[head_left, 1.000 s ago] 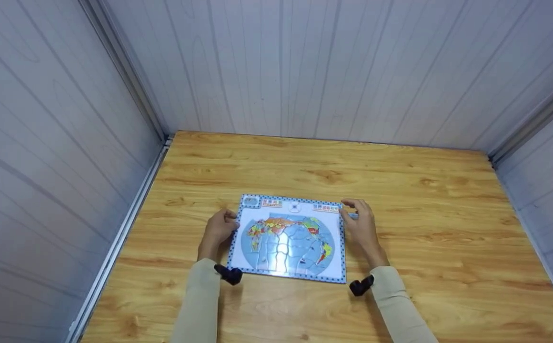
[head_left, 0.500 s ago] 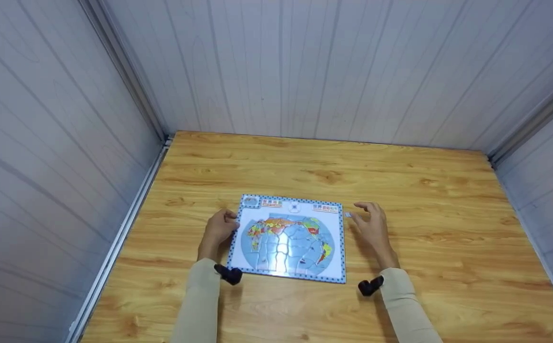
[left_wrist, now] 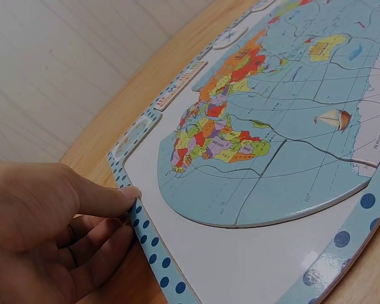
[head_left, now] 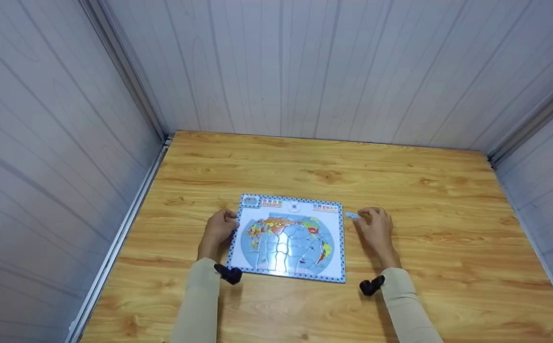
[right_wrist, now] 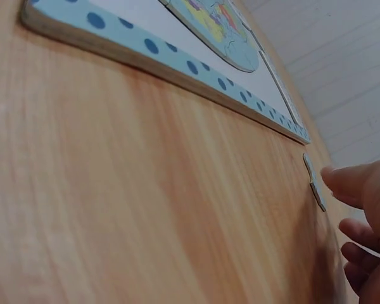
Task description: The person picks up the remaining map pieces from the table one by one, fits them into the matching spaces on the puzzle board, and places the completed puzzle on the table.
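A world-map jigsaw puzzle board point(head_left: 286, 238) with a blue dotted border lies flat on the table in front of me. At its left edge, my left hand point(head_left: 220, 226) grips the border; the left wrist view shows the thumb point(left_wrist: 130, 192) over the rim and the other fingers at its side. Just right of the board's upper right corner, a small blue puzzle piece point(head_left: 352, 215) lies on the wood. My right hand point(head_left: 377, 229) is close beside the piece with loosely bent fingers. In the right wrist view, a narrow gap separates the thumb point(right_wrist: 342, 182) from the piece point(right_wrist: 313, 182).
The wooden table point(head_left: 447, 214) stretches around the board on all sides. White panelled walls point(head_left: 305, 66) stand behind and at both sides. Map pieces fill the oval, with a notch at its upper left. Glare covers part of the map's middle.
My right hand has drawn back to the right, away from the board's edge, and more of the blue piece shows now. The left hand and the board have not moved.
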{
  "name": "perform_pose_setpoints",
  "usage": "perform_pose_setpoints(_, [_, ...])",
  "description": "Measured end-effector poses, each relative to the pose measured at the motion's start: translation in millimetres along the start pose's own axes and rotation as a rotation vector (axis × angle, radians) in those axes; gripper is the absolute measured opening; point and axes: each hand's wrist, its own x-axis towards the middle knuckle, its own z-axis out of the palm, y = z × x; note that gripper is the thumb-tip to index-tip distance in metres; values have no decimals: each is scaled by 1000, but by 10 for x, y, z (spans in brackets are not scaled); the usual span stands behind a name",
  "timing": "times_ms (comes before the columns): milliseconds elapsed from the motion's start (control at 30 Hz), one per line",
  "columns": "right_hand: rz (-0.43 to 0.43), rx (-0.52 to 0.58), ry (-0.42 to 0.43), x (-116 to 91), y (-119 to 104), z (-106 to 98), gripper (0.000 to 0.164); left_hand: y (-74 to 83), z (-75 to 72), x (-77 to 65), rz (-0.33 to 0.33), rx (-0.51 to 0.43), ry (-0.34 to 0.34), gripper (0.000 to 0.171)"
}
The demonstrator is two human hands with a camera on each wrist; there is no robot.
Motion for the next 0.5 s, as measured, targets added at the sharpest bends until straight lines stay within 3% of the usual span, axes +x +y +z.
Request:
perform_pose_setpoints(233, [-2,-67,22,3,0,30,26,1,-14,-6,42,24,13,24])
perform_pose_setpoints(500, [27,-63,22,5,-13,45,24,20,-10,-18,-12,4,4,23])
